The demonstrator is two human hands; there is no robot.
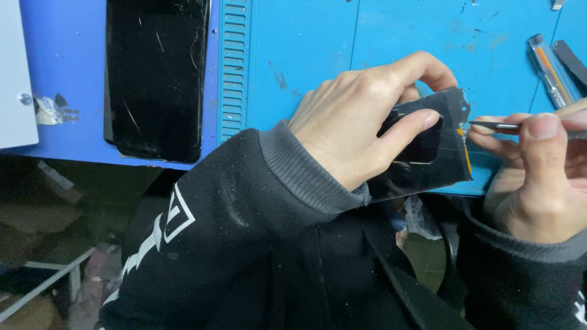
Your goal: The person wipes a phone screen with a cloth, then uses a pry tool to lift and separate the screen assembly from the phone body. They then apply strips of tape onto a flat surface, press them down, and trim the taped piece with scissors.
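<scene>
My left hand [361, 119] grips a small black electronic panel [437, 162], thumb across its face and fingers curled over its top edge, holding it tilted above the blue work mat [306, 49]. At the right edge of the view, my right hand [538, 171] pinches thin metal tweezers [495, 125]. Their tip touches the panel's right edge near an orange strip. Both arms wear black sleeves with grey cuffs.
A black phone with a scratched, cracked screen [156, 73] lies on the mat at the upper left. Metal hand tools [553, 67] lie at the upper right. A white box edge [15, 73] and small screws sit far left. Clutter lies on the floor below the table edge.
</scene>
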